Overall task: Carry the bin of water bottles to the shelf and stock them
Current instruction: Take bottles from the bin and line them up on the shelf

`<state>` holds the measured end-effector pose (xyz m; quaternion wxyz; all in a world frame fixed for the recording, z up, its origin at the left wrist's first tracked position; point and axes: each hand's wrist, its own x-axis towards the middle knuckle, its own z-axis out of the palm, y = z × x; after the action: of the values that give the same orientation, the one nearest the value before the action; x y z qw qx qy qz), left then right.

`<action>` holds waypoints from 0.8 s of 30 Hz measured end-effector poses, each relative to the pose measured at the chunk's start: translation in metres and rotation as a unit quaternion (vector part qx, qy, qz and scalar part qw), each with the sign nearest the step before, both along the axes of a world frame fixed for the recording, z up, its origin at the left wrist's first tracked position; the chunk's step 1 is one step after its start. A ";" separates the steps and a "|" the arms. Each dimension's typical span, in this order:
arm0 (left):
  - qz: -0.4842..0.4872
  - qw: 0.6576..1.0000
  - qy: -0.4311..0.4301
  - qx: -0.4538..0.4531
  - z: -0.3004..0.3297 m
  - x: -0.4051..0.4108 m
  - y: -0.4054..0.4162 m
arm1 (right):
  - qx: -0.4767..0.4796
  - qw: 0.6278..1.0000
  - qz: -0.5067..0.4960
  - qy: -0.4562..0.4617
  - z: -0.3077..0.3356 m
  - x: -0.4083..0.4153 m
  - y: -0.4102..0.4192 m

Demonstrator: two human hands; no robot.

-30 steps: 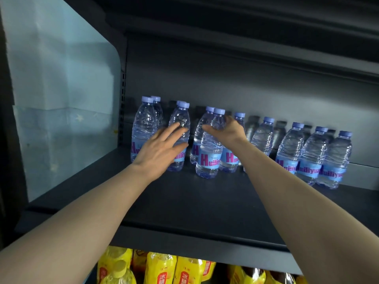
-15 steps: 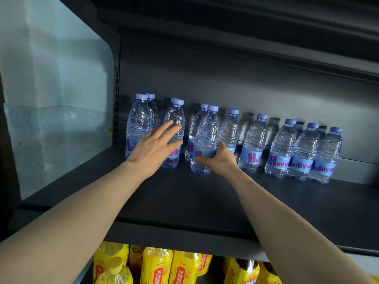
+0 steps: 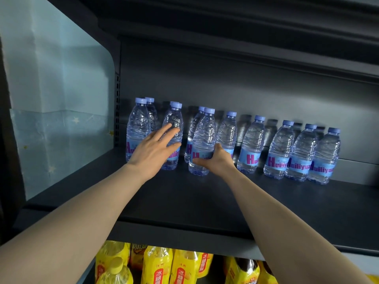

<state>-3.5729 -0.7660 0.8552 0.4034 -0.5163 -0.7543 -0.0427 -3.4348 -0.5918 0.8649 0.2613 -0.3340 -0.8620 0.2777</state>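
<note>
Several clear water bottles with blue caps and blue labels stand in a row at the back of the dark shelf [image 3: 184, 203]. My left hand [image 3: 155, 152] has straight fingers laid against a bottle [image 3: 174, 121] near the left end. My right hand [image 3: 217, 160] grips the lower part of a front bottle [image 3: 204, 130] in the middle, thumb and fingers curled round its label. More bottles [image 3: 301, 152] stand to the right, untouched. The bin is not in view.
A pale blue side panel [image 3: 55, 99] closes the shelf on the left. Another dark shelf [image 3: 246, 33] hangs overhead. Yellow drink bottles [image 3: 158, 265] fill the shelf below. Bare shelf surface lies in front of the water bottles.
My right hand dropped from the bottle tops to the base of the middle front bottle and now grips it. My left hand stayed against its bottle.
</note>
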 end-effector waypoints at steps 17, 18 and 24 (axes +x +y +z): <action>0.034 0.991 -0.113 0.063 0.004 0.152 -0.022 | 0.410 0.909 -0.020 -0.076 0.005 0.154 -0.032; 0.035 0.990 -0.118 0.071 0.002 0.166 -0.024 | 0.413 0.908 -0.019 -0.070 0.004 0.168 -0.035; 0.036 0.978 -0.152 0.138 -0.028 0.257 -0.045 | 0.464 0.885 0.013 0.026 -0.026 0.260 -0.054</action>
<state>-3.3160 -0.8107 0.8271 0.3525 -0.4157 -0.8118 -0.2097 -3.1751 -0.6461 0.8388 0.4048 -0.1561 -0.8897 -0.1423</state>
